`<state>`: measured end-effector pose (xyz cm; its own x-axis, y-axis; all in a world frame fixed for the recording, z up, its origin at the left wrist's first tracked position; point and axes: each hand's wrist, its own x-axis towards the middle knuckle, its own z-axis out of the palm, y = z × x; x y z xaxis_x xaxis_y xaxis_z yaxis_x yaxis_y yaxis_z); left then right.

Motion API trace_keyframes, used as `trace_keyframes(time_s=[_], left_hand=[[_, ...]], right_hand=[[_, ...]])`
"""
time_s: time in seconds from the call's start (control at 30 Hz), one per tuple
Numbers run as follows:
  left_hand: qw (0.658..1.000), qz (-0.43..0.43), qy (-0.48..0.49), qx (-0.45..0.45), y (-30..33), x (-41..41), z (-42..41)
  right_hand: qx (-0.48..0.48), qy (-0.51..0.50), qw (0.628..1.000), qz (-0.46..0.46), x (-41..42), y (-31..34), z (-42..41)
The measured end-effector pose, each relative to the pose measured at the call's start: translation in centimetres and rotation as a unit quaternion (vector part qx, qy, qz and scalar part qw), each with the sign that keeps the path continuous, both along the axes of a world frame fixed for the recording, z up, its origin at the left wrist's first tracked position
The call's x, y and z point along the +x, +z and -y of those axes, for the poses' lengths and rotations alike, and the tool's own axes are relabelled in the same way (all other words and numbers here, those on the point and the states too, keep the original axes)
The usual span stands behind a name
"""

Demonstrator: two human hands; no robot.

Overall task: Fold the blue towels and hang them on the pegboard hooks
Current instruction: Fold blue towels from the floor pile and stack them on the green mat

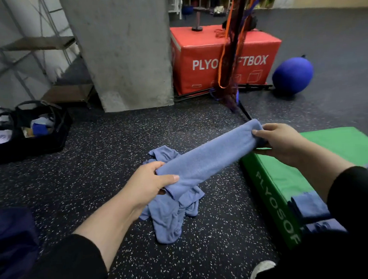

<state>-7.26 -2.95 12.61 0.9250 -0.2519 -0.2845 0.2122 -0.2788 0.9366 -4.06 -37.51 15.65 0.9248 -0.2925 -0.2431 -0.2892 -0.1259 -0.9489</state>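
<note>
Black rubber floor [107, 160] flecked with white runs across the whole room, turning plain dark grey farther back. A bare concrete pillar [123, 50] stands ahead on the left, with a metal-framed staircase [36, 61] beside it and an open black bag [29, 130] of odds and ends on the floor near its foot. Right of the pillar sits a red plyo box [226, 60] with coloured bands [233, 43] hanging in front of it, and a blue ball [292, 75] lies just beyond. A green plyo box [272, 183] lies low at the right, its near edge running diagonally toward the person; two more blue cloths [312, 209] rest on its near end. Between the bag and the green box the floor is open.

A folded blue towel [209, 157], doubled into a long narrow band with a soft napped surface, is held in the air above the floor, stretched between both hands. The left hand [147, 184] grips its near end, fingers and thumb curled round it. The right hand [279, 140] pinches the far end. Below, a loose pile of blue towels [172, 214] lies crumpled on the floor.
</note>
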Motion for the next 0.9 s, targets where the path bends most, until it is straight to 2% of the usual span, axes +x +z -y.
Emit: trace_keyframes(time_s=[0.27,0.47,0.7,0.9], left_hand=[[0.995,-0.023,-0.073,-0.060,1.1,-1.3,14.0],[0.986,-0.049,-0.146,-0.060,0.3,-2.9,26.7],[0.968,-0.117,-0.220,-0.019,-3.3,-4.3,38.4],[0.958,-0.163,-0.233,0.036,-9.1,-2.6,43.1]], right_hand=[[-0.078,-0.085,0.993,0.002,-7.1,2.0,14.9],[-0.123,-0.166,0.978,-0.028,-13.4,1.6,26.2],[-0.147,-0.246,0.955,-0.074,-18.9,-4.0,35.3],[-0.195,-0.253,0.938,-0.136,-18.2,-11.3,41.1]])
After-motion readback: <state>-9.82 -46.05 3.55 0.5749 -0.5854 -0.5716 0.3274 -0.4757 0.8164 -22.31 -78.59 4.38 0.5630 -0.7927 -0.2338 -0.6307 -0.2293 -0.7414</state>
